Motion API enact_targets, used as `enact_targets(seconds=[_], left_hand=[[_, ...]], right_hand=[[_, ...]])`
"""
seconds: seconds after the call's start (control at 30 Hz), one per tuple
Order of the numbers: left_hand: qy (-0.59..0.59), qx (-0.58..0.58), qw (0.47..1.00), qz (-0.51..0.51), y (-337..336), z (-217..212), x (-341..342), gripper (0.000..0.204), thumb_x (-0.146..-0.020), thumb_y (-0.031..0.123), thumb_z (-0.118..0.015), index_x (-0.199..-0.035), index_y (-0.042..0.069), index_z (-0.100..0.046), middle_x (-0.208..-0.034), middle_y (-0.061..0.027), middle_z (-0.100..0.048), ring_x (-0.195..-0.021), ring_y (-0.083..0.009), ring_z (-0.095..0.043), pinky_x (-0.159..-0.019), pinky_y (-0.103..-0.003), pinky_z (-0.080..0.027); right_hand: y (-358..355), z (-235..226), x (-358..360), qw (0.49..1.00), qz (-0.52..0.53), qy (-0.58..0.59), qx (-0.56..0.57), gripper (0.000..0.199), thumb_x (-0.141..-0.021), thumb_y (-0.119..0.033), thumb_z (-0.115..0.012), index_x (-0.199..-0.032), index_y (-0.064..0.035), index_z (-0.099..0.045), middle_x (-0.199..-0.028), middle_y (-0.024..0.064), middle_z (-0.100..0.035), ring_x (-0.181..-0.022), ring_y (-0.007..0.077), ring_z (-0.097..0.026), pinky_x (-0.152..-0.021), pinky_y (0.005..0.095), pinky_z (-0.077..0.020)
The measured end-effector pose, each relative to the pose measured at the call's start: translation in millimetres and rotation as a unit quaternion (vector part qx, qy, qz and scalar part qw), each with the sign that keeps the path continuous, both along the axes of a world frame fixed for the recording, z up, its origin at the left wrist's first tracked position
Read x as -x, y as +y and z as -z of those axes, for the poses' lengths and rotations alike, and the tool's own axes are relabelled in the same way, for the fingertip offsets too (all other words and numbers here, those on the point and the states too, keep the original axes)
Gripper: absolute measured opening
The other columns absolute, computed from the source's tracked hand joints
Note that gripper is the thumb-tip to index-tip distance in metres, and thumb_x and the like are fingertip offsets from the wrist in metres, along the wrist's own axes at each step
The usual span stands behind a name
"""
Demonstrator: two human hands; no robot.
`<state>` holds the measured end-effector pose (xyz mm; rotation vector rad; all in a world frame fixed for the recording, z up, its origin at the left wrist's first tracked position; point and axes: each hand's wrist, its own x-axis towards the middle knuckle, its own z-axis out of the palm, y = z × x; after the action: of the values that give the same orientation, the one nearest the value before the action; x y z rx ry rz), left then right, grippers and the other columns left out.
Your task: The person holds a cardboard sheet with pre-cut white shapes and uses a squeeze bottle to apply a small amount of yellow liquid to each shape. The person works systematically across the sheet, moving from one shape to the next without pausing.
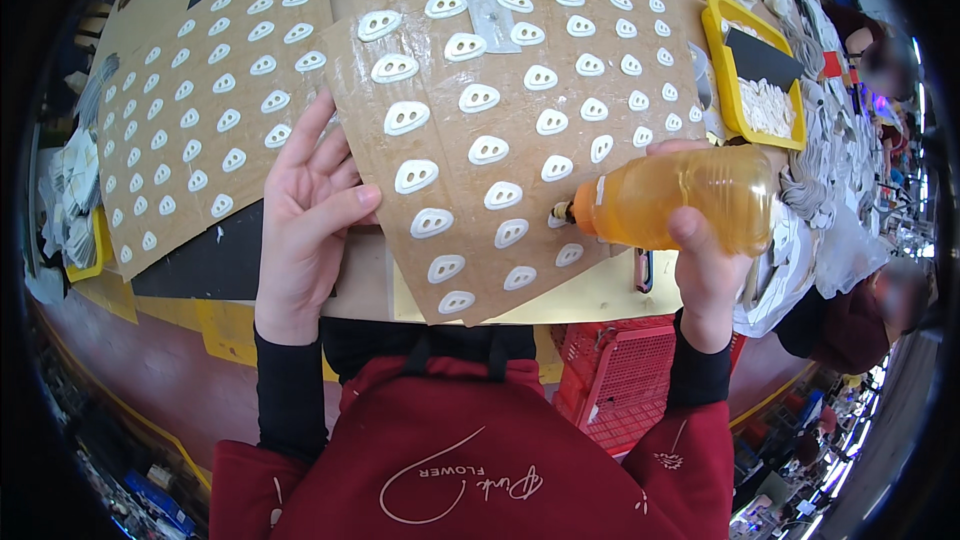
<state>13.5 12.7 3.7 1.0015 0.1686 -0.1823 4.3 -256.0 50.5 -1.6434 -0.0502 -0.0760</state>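
Our right hand clamps the glue bottle; left hand, fingers spread, pins the card. We should squeeze gently (nozzle touching one white piece).

Both arms come up from the bottom in black sleeves. The left hand lies flat and open, palm down, with the fingers spread and pointing up and the thumb sticking out to the right. The right hand is curled tight, thumb in front.
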Motion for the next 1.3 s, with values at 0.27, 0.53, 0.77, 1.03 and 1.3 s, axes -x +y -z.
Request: enact_targets(seconds=[0.27, 0.53, 0.77, 1.03, 1.3], left_hand=[[-0.004, 0.006, 1.0, 0.002, 0, 0, 0, 0.077, -0.067, -0.009, -0.057, -0.134, -0.003, -0.019, -0.124, -0.0196, -0.042, -0.113, -0.0238, -0.046, -0.091, -0.031, -0.041], [-0.002, -0.001, 1.0, 0.009, 1, 0, -1, 0.076, -0.068, -0.009, -0.055, -0.134, -0.003, -0.018, -0.124, -0.0189, -0.042, -0.11, -0.0231, -0.049, -0.089, -0.031, -0.043], [-0.011, -0.014, 1.0, -0.002, -3, -1, 0, 0.076, -0.068, -0.008, -0.054, -0.134, -0.002, -0.018, -0.124, -0.0187, -0.042, -0.106, -0.022, -0.052, -0.082, -0.028, -0.048], [-0.008, -0.046, 0.999, -0.012, -5, 1, 0, 0.076, -0.067, -0.006, -0.054, -0.135, 0.0, -0.018, -0.126, -0.0163, -0.042, -0.105, -0.0192, -0.053, -0.084, -0.027, -0.045], [-0.006, -0.06, 0.998, -0.025, -4, 3, 1, 0.078, -0.066, -0.007, -0.055, -0.135, -0.001, -0.018, -0.127, -0.015, -0.041, -0.11, -0.0192, -0.048, -0.087, -0.027, -0.042]], right_hand=[[4, -8, 2, 0.994, -0.056, -0.027, 0.089, 0.046, -0.059, -0.014, -0.081, -0.094, 0.0015, -0.056, -0.093, 0.0123, -0.061, -0.082, 0.0177, -0.059, -0.072, 0.0291, -0.0471], [-7, 2, 20, 0.991, -0.007, -0.048, 0.127, 0.046, -0.061, -0.022, -0.079, -0.094, 0.0009, -0.057, -0.092, 0.0115, -0.06, -0.084, 0.0191, -0.056, -0.073, 0.0303, -0.0453], [-18, 23, 29, 0.979, 0.18, -0.078, -0.059, 0.053, -0.077, -0.043, -0.058, -0.109, -0.0017, -0.046, -0.101, 0.0131, -0.055, -0.084, 0.0191, -0.057, -0.068, 0.028, -0.0472], [-27, 16, 20, 0.893, 0.35, 0.003, -0.282, 0.047, -0.088, -0.046, -0.042, -0.113, -0.0054, -0.043, -0.102, 0.0136, -0.056, -0.078, 0.0156, -0.058, -0.047, 0.0212, -0.0414], [-17, 36, 27, 0.961, 0.195, 0.05, -0.187, 0.038, -0.079, -0.027, -0.061, -0.102, 0.001, -0.052, -0.086, 0.0092, -0.059, -0.067, 0.014, -0.058, -0.045, 0.0217, -0.0409]])
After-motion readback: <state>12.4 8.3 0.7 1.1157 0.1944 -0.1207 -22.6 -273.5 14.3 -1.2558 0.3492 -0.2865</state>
